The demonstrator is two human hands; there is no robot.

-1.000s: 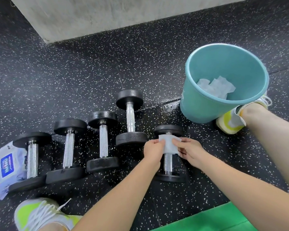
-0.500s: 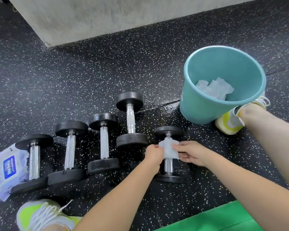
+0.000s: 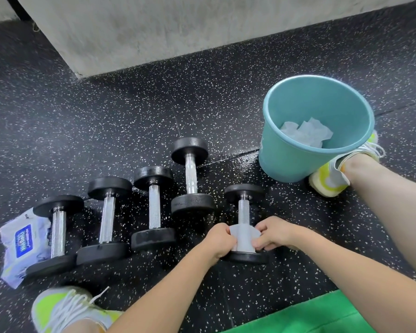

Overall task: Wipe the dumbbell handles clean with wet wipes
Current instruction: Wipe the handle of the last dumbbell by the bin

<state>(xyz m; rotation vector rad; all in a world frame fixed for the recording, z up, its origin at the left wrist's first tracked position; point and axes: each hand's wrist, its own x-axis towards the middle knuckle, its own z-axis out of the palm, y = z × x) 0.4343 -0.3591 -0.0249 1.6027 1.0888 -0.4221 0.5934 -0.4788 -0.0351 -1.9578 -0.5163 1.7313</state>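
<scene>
**Both hands gripping a wipe around the near end of a dumbbell handle**

A white wet wipe (image 3: 244, 239) is wrapping the metal handle (image 3: 243, 211) of the rightmost dumbbell (image 3: 245, 222), down at the near end of the bar, just above the near weight head. The left hand (image 3: 220, 242) is pinching the wipe's left side with curled fingers, and the right hand (image 3: 274, 233) is pinching its right side the same way, so the two hands are closing on the wipe from either side. The upper part of the handle is showing bare above the wipe. This dumbbell is lying on the black speckled floor (image 3: 106, 116), its bar pointing away from the person.

To its left, four more dumbbells (image 3: 154, 205) are lying in a row on the floor, their bars roughly parallel. The one nearest the wiped dumbbell is sitting farther forward than the rest. A pack of wet wipes (image 3: 22, 243) with a blue label is lying at the far left, partly under the leftmost dumbbell.

To the right and beyond the hands, a teal bucket (image 3: 296, 162) is standing on the floor with crumpled white wipes (image 3: 305, 133) lying inside. A yellow and white shoe (image 3: 329, 181) is resting just beside the bucket's base. Another shoe (image 3: 63, 308) is showing at the lower left, and a green mat (image 3: 310, 318) is filling the lower right corner. A grey concrete wall (image 3: 178, 27) is running along the top.
</scene>
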